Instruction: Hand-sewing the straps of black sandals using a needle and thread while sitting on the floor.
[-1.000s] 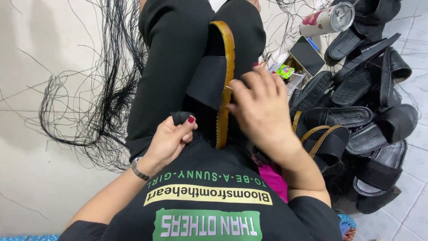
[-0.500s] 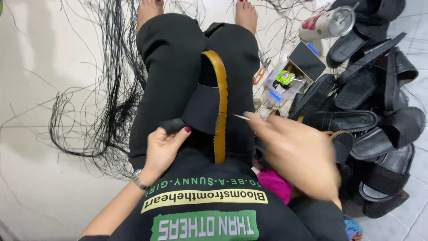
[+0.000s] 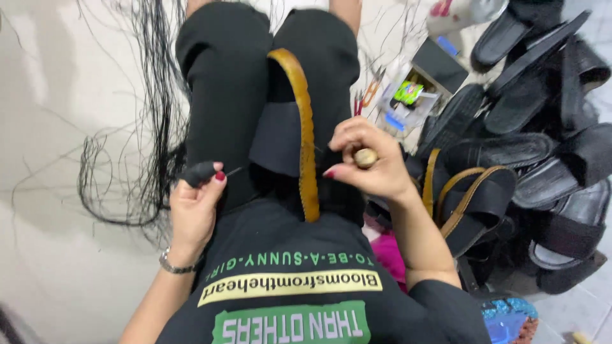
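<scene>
A black sandal with a tan-edged sole lies on my lap between my black-trousered legs. My right hand is closed around a small tool with a rounded wooden handle, its fingertips against the sole's edge. To the left, my left hand pinches a thin black thread, with a black cover on its forefinger. A bracelet sits on that wrist.
Loose black threads sprawl over the pale floor on the left. A heap of black sandals, some tan-edged, fills the right side. Scissors, small packets and a box lie beyond my right knee.
My right hand has come back from the right side to the sole's edge, now gripping the wooden-handled tool. My left hand has shifted left and slightly down with the thread.
</scene>
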